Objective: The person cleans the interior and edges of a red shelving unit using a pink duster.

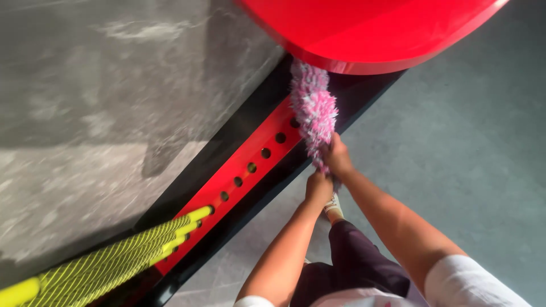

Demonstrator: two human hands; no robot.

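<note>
A broad grey floor [455, 142] filled most of the view, and everything else sat around a long red bar [250, 165] with a row of round holes, set in a glossy black frame [239, 128] that ran slantwise across the floor. Over the bar's far end hung a large red rounded panel [364, 28], its lower edge just above the bar. At the bar's near end lay a bundle of yellow patterned straps [108, 264] with yellow tube ends.

A fluffy pink and white duster [314, 108] lay across the far part of the bar, its tip tucked under the red panel and its near end coming off the bar's right-hand edge. The right hand [338, 156] was closed around that near end of the duster, fingers wrapped tight. The left hand [318, 187], just short of the right and beside the bar's right-hand edge, was curled shut on the handle below; the handle itself was hidden.

The work looked to be mid-wipe along the bar under the panel. A next stroke would call for keeping the duster pressed flat and sliding it along the holes.
</note>
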